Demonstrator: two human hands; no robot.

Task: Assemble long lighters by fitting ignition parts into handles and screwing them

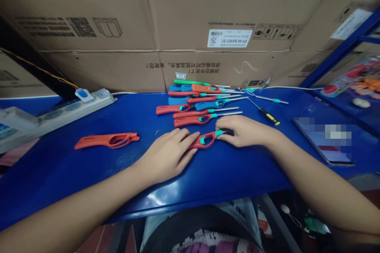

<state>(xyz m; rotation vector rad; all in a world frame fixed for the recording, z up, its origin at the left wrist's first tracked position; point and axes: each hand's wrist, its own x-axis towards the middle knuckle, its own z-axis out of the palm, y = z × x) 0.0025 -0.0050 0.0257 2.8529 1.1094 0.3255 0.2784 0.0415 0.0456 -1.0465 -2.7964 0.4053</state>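
Observation:
A red long-necked lighter (210, 139) with teal trigger and collar lies level between my hands, low over the blue table. My left hand (170, 152) is closed around its handle end. The fingers of my right hand (242, 130) pinch its other end, just past the teal collar, and cover most of the neck. Right behind my hands lies a group of similar lighters (190, 120) in red, blue, orange and green, their metal necks pointing right. To the left, an orange-red lighter casing (102, 140) without a metal neck rests on the table.
A screwdriver (269, 116) and a loose metal tube with teal parts (271, 99) lie to the right. Beyond them is a phone or tablet (323, 142). A power strip (71, 110) runs along the left. A large cardboard box (124, 63) stands behind the blue table (118, 182).

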